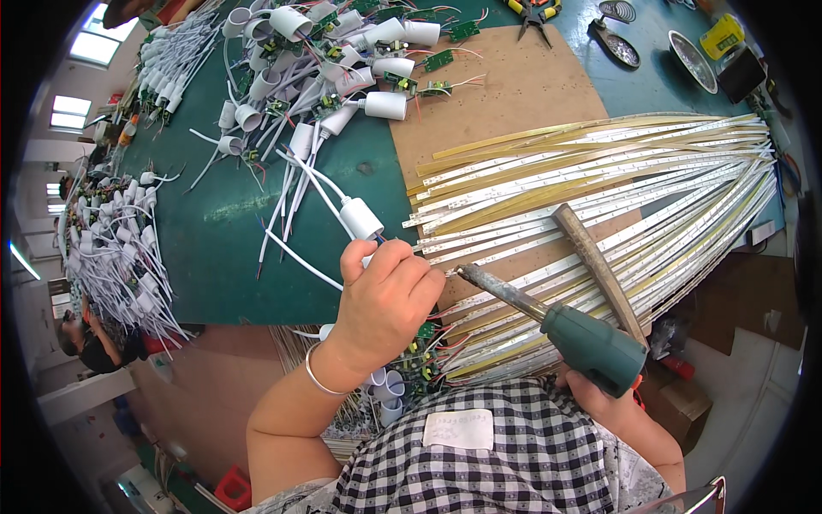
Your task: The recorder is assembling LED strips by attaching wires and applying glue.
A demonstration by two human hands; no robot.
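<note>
My left hand (390,295) is closed in a pinch near the ends of the LED strips (548,184). Its fingers appear to grip thin wires coming from a white plastic end cap (360,218) with a white cable; the fingers hide most of what they hold. In my right hand (595,401) is a soldering iron (591,347), held by its dark green handle. The iron's tip points left and sits at a strip end, just beside my left fingertips. Whether the tip touches the metal is too small to tell.
A wooden bar (599,270) lies across the strips, on brown board (505,77). White caps with green circuit boards (330,64) are heaped at the far left. Pliers (533,19), a metal dish (692,62) and a coiled iron stand (618,43) sit at the back right.
</note>
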